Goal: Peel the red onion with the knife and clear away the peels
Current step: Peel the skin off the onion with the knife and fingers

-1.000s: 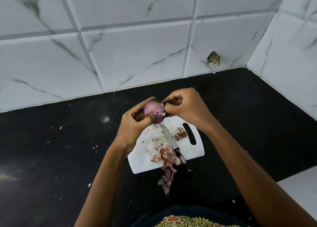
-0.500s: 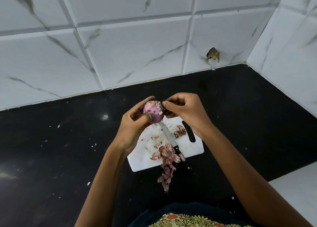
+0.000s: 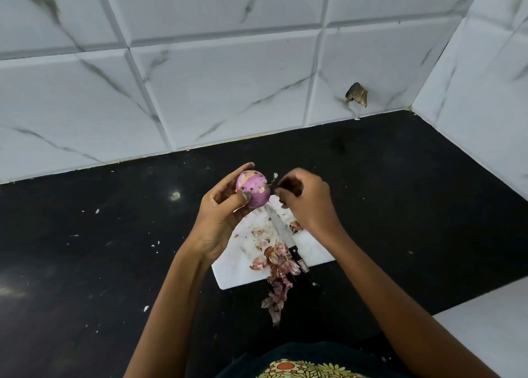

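Observation:
My left hand holds the red onion above the far end of the white cutting board, thumb and fingers curled around it. The onion is mostly peeled and pink, with small flecks of skin on it. My right hand is just to the right of the onion, fingertips pinching a small strip of peel pulled off its side. The knife lies on the board with its black handle toward me. A pile of peels sits on the board's near edge and spills onto the counter.
The black counter is dotted with small white scraps. White marble tiles form the back wall and the right wall. A chipped hole shows in the back tile. A white surface lies at the lower right.
My right hand has drawn a short way right from the onion, pulling a bit of peel with it. My left hand has turned the onion slightly.

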The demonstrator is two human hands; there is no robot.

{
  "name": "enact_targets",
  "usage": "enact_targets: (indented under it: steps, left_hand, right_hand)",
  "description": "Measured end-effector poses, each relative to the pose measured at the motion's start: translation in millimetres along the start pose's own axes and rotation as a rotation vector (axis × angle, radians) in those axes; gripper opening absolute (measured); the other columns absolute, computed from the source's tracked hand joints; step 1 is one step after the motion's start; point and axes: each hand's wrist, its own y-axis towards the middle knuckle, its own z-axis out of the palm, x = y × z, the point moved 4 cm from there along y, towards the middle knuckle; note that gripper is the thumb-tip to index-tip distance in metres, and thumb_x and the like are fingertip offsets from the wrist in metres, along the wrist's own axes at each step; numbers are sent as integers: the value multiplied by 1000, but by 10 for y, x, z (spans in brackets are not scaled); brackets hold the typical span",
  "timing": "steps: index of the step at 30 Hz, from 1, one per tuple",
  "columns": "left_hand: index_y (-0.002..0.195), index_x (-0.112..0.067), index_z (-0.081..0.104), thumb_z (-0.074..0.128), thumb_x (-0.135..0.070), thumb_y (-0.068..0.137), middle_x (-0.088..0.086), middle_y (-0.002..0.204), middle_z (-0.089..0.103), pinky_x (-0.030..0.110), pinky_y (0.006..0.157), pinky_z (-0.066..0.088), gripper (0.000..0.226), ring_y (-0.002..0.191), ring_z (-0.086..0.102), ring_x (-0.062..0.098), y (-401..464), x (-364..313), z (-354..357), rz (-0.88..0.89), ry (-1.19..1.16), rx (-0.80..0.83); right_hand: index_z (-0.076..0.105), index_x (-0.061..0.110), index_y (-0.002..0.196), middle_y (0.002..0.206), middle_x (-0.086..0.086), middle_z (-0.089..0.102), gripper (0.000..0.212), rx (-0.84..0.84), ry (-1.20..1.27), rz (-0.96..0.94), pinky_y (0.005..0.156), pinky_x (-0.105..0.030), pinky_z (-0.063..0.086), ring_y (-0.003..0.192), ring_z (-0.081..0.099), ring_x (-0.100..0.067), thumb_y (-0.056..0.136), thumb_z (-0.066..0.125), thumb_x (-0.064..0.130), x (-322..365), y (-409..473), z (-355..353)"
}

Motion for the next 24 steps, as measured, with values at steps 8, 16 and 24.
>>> enact_targets:
  steps: [8,16,24]
  left_hand:
    - [126,-10,58,58,-6,77,11,118,63,32,82,54,50,105,63,23,9,36,-24,-31,-45,-19]
    - [122,-12,62,70,-2,73,9,114,65,30,79,54,51,102,64,22,10,41,-10,-37,-31,-80]
    - [125,-10,58,65,-8,73,8,115,65,31,81,54,53,103,65,21,-23,5,22,-18,-35,-99]
  right_hand:
    - [68,4,108,111,-12,68,26,377,-358,145,85,-29,48,98,63,-21,97,46,12,-476,-102,330]
    - [67,9,103,93,-11,69,29,219,275,50,75,-33,60,88,68,-18,92,58,34,268,26,-109]
    - [72,8,90,86,-1,70,15,5,63,-152,69,-17,55,77,66,-7,77,76,14,406,-94,-87]
